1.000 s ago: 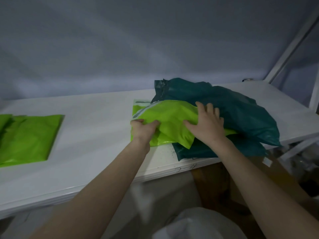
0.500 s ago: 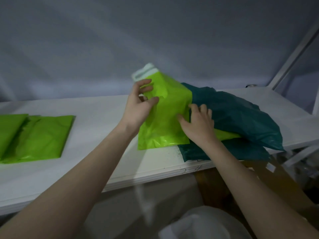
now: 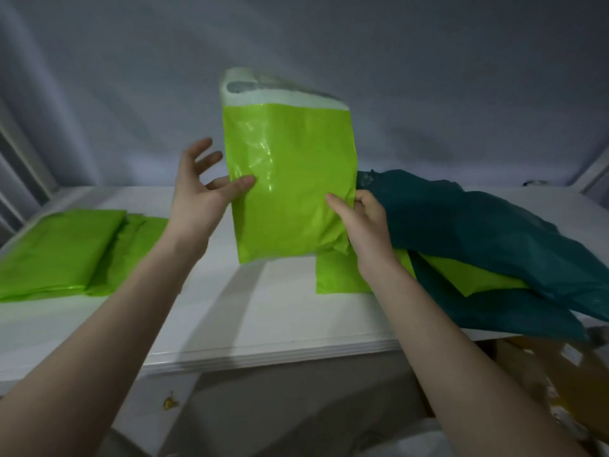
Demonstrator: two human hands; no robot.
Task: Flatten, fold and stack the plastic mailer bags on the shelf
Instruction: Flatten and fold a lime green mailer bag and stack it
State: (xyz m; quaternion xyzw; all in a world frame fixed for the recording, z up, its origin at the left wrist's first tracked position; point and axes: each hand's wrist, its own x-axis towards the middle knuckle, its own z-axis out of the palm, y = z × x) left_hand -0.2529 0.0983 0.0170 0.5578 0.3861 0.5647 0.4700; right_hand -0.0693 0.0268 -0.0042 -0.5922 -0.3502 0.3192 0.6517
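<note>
A lime green mailer bag (image 3: 290, 179) with a white sealing strip on top hangs upright above the white shelf (image 3: 263, 321). My left hand (image 3: 204, 199) pinches its left edge between thumb and a finger, the other fingers spread. My right hand (image 3: 362, 222) grips its lower right edge. A heap of dark teal mailer bags (image 3: 478, 235) lies at the right, with other lime bags (image 3: 342, 275) sticking out from under it. A stack of folded lime bags (image 3: 62, 249) lies at the left end of the shelf.
A grey wall closes the back of the shelf. A white upright post (image 3: 593, 169) stands at the far right. Cardboard boxes (image 3: 553, 374) sit below the shelf's front edge at the right, and a pale bundle (image 3: 412, 440) lies on the floor.
The lime bag has been lifted off the heap and now hangs upright, fully above the shelf. Both hands rose with it and the view shifted so the folded stack sits closer.
</note>
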